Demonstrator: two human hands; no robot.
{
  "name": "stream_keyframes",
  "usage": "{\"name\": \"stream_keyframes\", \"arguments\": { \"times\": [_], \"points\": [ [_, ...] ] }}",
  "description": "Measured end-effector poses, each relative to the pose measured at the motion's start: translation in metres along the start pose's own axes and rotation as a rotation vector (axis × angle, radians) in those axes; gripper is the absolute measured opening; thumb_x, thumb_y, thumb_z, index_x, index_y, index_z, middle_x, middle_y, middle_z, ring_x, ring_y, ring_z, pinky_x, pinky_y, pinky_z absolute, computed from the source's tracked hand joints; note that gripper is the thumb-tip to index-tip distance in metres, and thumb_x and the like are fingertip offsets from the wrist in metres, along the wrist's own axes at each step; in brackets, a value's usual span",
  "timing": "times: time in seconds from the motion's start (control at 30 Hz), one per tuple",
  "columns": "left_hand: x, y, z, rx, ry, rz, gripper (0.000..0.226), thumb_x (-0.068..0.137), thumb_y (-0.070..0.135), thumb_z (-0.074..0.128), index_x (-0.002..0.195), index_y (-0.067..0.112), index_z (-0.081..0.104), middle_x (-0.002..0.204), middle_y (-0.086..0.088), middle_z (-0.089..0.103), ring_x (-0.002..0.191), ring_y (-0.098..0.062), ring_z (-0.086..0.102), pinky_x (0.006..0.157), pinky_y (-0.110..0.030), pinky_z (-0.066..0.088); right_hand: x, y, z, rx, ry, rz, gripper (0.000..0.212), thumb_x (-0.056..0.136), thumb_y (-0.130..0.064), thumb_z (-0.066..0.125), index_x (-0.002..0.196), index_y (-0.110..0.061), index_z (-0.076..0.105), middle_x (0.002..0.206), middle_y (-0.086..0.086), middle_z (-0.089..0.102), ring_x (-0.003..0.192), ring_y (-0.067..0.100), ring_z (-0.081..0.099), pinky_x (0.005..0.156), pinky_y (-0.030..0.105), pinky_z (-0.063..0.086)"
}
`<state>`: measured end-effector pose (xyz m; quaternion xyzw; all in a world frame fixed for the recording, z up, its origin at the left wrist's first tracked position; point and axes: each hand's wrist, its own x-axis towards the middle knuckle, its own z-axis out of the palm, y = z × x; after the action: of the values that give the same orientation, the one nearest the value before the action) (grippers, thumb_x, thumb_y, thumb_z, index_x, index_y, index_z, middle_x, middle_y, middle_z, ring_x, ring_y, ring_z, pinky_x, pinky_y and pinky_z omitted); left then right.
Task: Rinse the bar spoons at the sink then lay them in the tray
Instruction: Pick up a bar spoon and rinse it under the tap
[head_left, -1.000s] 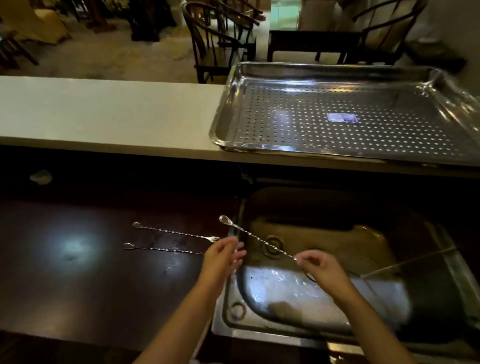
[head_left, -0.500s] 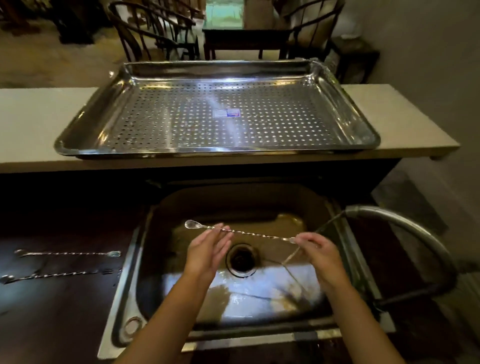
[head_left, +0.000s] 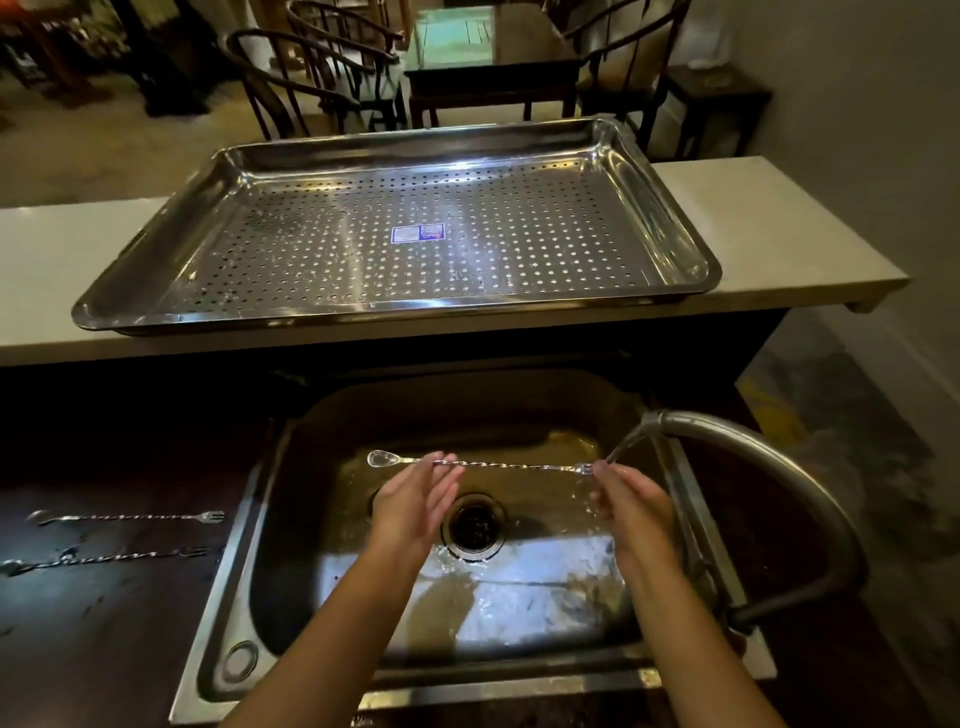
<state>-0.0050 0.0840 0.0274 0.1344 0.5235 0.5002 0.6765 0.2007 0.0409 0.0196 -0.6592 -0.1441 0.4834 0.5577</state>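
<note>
A long twisted bar spoon (head_left: 509, 464) is held level over the steel sink (head_left: 332, 525), bowl end to the left. My left hand (head_left: 415, 499) pinches its stem near the bowl, and my right hand (head_left: 631, 501) holds the other end under the water stream from the curved tap (head_left: 769, 467). Two more bar spoons (head_left: 130, 517) (head_left: 111, 560) lie on the dark counter left of the sink, one of them with a fork end. The perforated steel tray (head_left: 156, 275) sits on the pale ledge behind the sink with no spoon in it.
The sink drain (head_left: 474, 526) lies below the held spoon, with water pooling around it. The pale ledge (head_left: 779, 244) ends at the right. Chairs (head_left: 311, 78) and a dark table (head_left: 493, 78) stand beyond the ledge.
The spoon has moved right over the sink, and its right end is now under the running water. My view has shifted right, so the two counter spoons sit further left.
</note>
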Motion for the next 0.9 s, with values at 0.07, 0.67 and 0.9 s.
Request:
{"name": "stream_keyframes", "arguments": {
  "times": [0.07, 0.67, 0.9],
  "points": [
    [-0.003, -0.005, 0.007, 0.007, -0.016, -0.011, 0.013, 0.091, 0.012, 0.054, 0.097, 0.004, 0.062, 0.095, -0.011, 0.072, 0.078, -0.015, 0.073, 0.062, -0.020, 0.058, 0.001, 0.002, 0.004, 0.060, 0.028, -0.006, 0.007, 0.082, -0.006, 0.065, 0.081, -0.012, 0.067, 0.070, 0.004, 0.065, 0.057, 0.009, 0.059, 0.048, 0.014, 0.048],
    [-0.019, -0.056, 0.055, -0.017, -0.083, -0.079, 0.012, 0.093, 0.010, 0.050, 0.093, 0.004, 0.061, 0.093, -0.013, 0.068, 0.083, -0.016, 0.069, 0.082, -0.028, 0.049, -0.006, 0.006, -0.006, 0.111, 0.029, -0.053, 0.010, 0.088, -0.016, 0.059, 0.080, -0.015, 0.064, 0.061, -0.007, 0.073, 0.059, 0.005, 0.069, 0.058, 0.024, 0.049],
    [-0.023, -0.067, 0.082, -0.016, -0.179, -0.087, 0.013, 0.092, 0.010, 0.052, 0.094, 0.002, 0.062, 0.088, -0.014, 0.070, 0.073, -0.013, 0.073, 0.066, -0.018, 0.058, -0.007, -0.001, 0.002, 0.144, -0.024, -0.038, 0.019, 0.090, -0.017, 0.056, 0.092, 0.000, 0.064, 0.076, 0.007, 0.073, 0.063, 0.010, 0.071, 0.055, 0.017, 0.055]
  ]
}}
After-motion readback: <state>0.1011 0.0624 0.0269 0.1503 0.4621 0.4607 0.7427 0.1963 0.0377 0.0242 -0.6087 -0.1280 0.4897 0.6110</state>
